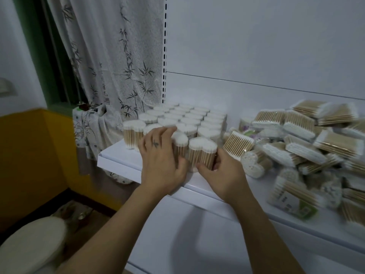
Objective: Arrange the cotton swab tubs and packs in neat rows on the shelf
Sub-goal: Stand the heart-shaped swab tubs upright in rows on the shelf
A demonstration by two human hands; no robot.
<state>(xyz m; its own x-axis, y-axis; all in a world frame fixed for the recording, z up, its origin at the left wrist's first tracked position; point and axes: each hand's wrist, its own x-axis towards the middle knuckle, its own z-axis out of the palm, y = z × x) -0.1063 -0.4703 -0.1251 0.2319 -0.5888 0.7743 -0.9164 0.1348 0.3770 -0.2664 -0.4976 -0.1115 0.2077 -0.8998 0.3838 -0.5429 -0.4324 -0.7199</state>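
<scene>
a clear plastic heart-shaped tub of wooden-stemmed cotton swabs [201,153] stands at the front right corner of the block of matching upright tubs [187,119], touching its neighbours. the right hand [223,175] grips it low, thumb across its front and fingers curled round its right side, probably to nudge it flush with the block's front row. the left hand [160,153] lies on the block's front tubs, fingers fairly straight over their white tops and thumb against a tub wall, seemingly bracing the row so nothing tips. the held tub is upright: its long axis runs vertically, cotton tips facing up, stems running down to the flat white shelf [118,161] under the block. right of the block a loose heap of flat clear swab packs [296,135] lies at mixed angles, not yet lined up.
</scene>
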